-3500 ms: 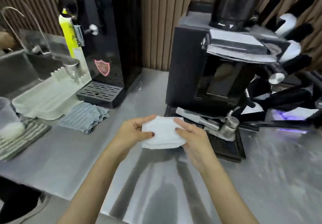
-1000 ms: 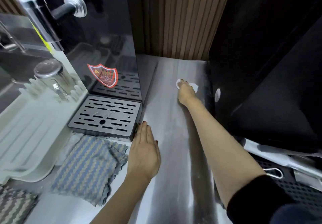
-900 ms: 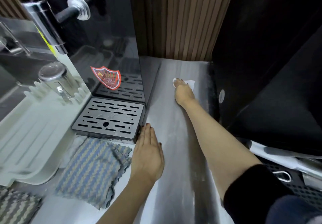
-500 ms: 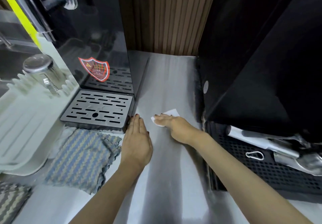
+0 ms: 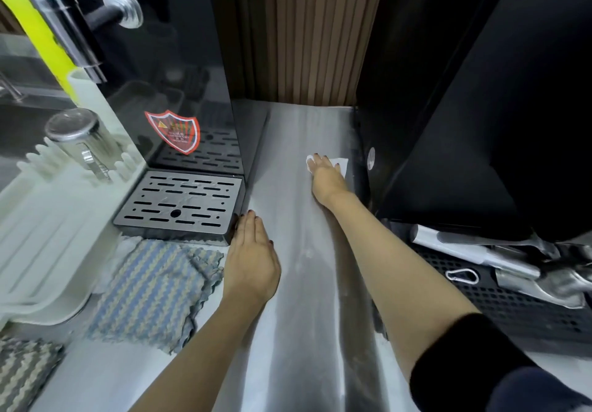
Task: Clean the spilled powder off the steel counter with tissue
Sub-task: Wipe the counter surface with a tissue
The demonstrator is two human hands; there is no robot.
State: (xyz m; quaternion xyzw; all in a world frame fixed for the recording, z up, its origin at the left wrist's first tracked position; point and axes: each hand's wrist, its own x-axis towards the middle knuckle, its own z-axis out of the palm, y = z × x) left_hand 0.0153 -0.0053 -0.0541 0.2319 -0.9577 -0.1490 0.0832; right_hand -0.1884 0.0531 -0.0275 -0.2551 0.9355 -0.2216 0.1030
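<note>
At the far left, a white drying rack [image 5: 48,235] holds an upturned steel cup [image 5: 80,136]. Near it, a blue striped cloth [image 5: 150,290] lies on the steel counter [image 5: 304,331], just in front of the black dispenser's slotted drip tray [image 5: 182,202]. The left hand [image 5: 253,261] rests palm down on the counter, fingers straight and together, holding nothing, its fingertips just beside the tray's near right corner. Pale smears on the steel beside it may be powder, though the sheen makes that hard to judge. Farther right and farther back, the right hand [image 5: 326,178] presses the white tissue [image 5: 342,163] flat on the counter with extended fingers, close to the base of the black machine [image 5: 464,123]. A carabiner [image 5: 461,276] lies on that machine's grille.
</note>
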